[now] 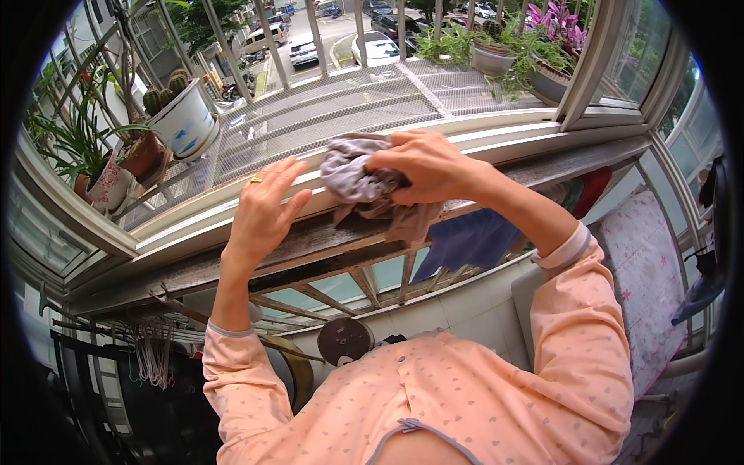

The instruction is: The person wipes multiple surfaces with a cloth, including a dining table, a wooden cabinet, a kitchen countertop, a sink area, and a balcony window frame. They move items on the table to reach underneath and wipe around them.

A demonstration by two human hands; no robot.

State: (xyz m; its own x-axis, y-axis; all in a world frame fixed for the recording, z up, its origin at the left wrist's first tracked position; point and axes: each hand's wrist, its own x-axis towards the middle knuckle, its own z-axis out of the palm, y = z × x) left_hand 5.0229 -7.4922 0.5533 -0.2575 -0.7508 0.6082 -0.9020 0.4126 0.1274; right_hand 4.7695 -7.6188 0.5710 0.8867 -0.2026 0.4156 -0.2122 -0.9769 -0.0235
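My right hand (pixel 427 168) grips a crumpled grey-purple cloth (pixel 354 168), which lies bunched on the window's sliding track (pixel 500 139). Part of the cloth hangs over the worn wooden sill (pixel 308 241) just below the track. To the left, my left hand (pixel 264 203), with a ring on one finger, holds nothing; its fingers are stretched out over the window frame, apart from the cloth. Whether its fingertips touch the frame, I cannot tell.
Beyond the track lies a metal mesh shelf (pixel 349 107) behind upright bars. A white pot of cacti (pixel 185 125) stands at its left, a grey planter (pixel 549 81) at its right. Below the sill are a blue cloth (pixel 468 238), a round brown stool top (pixel 346 340) and clothes hangers (pixel 154 354).
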